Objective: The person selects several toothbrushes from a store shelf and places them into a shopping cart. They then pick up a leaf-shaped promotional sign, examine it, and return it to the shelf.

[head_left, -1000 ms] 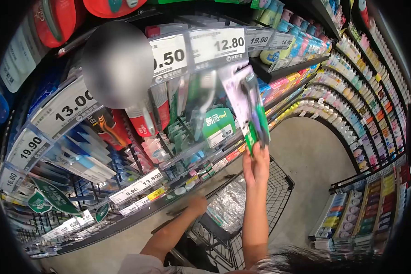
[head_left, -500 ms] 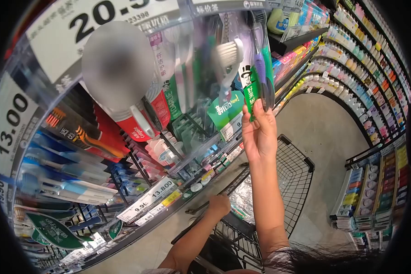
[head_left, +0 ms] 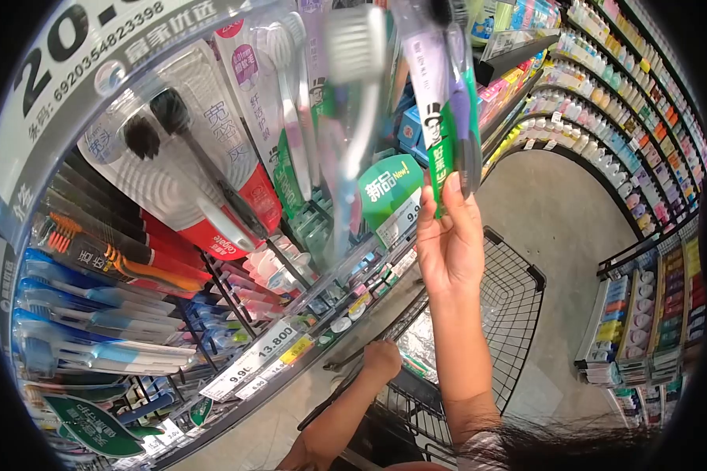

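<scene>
My right hand (head_left: 454,243) pinches the lower end of a toothbrush pack (head_left: 445,118), which stands upright, green and white with dark and purple brushes, in front of the shelf. My left hand (head_left: 382,359) is closed on the handle bar of the black wire shopping cart (head_left: 514,302) below. Clear packaging and green-and-white packs lie in the cart. Left of the held pack, a white-bristled toothbrush (head_left: 353,102) hangs blurred. A red Colgate pack (head_left: 232,192) with black-bristled brushes hangs further left.
Price labels (head_left: 251,361) run along the shelf edge at the left. A green sign (head_left: 390,192) stands beside the held pack. Curved shelves of bottles (head_left: 597,118) line the upper right, and another stocked shelf (head_left: 644,322) stands at the right. Grey floor (head_left: 558,204) shows between.
The view has shifted, and the Colgate pack's bristles now show clearly. My right hand still holds the pack, now slightly higher against the view's top edge. My left hand stays on the cart.
</scene>
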Demonstrator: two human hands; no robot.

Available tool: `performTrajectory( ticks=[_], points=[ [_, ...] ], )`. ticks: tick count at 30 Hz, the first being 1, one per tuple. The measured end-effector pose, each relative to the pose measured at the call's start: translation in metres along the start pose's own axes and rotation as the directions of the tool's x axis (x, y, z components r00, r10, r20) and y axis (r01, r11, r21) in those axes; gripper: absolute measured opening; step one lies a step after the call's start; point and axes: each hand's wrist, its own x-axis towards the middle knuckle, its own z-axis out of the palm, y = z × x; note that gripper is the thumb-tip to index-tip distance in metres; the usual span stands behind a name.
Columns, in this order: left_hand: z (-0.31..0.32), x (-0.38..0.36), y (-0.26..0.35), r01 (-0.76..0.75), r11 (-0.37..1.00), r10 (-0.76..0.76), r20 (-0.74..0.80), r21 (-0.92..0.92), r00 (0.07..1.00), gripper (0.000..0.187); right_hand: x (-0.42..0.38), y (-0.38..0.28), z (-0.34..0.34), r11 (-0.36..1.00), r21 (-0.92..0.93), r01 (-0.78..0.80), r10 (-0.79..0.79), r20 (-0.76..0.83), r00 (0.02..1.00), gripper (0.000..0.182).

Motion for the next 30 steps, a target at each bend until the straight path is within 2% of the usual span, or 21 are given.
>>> performTrajectory(
  ticks=[2, 3, 7, 9, 15, 19, 22, 25, 27, 30],
  points=[
    [-0.001, 0.001, 0.001, 0.008, 1.0, -0.008, 0.017, 0.003, 1.0, 0.037, -0.002, 0.004, -0.004, 1.0, -0.001, -0.005, 0.005, 0.065, 0.998, 0.024],
    [-0.006, 0.0, 0.002, 0.013, 1.0, -0.013, 0.026, 0.008, 1.0, 0.037, -0.001, 0.006, -0.004, 0.999, -0.033, 0.0, 0.002, 0.056, 0.998, 0.024],
    [-0.019, -0.004, 0.005, 0.021, 1.0, -0.02, 0.055, -0.014, 0.998, 0.039, 0.001, 0.007, 0.0, 0.998, 0.058, -0.034, 0.036, -0.035, 0.999, 0.015],
    [-0.022, -0.006, 0.005, -0.015, 1.0, 0.016, 0.041, -0.018, 0.999, 0.031, 0.001, 0.007, 0.002, 0.996, 0.08, -0.033, 0.038, -0.058, 0.998, 0.015],
    [-0.019, -0.005, 0.006, -0.005, 1.0, 0.005, 0.06, -0.009, 0.998, 0.027, -0.002, 0.01, -0.002, 0.999, -0.021, -0.026, 0.026, -0.001, 1.0, 0.023],
    [-0.026, -0.008, 0.009, 0.006, 1.0, -0.006, 0.051, 0.013, 0.999, 0.024, -0.001, 0.01, -0.004, 0.999, 0.007, -0.039, 0.039, 0.023, 0.999, 0.023],
    [-0.016, -0.006, 0.005, -0.067, 0.997, 0.066, 0.018, 0.023, 0.998, 0.021, -0.006, 0.009, -0.001, 0.999, -0.032, -0.035, 0.036, 0.041, 0.999, 0.024],
    [-0.012, -0.002, 0.007, -0.017, 0.998, 0.009, 0.118, 0.061, 0.993, 0.033, -0.005, 0.009, -0.002, 0.999, 0.002, -0.049, 0.049, -0.005, 0.999, 0.022],
    [-0.007, -0.001, 0.006, -0.023, 0.998, 0.018, 0.106, 0.053, 0.994, 0.033, -0.004, 0.008, 0.003, 0.999, 0.035, -0.032, 0.034, -0.046, 0.998, 0.018],
    [0.0, 0.001, 0.003, -0.046, 0.997, 0.041, 0.095, 0.056, 0.995, 0.033, -0.006, 0.005, 0.001, 0.999, -0.032, -0.021, 0.02, -0.043, 0.999, 0.019]
  ],
)
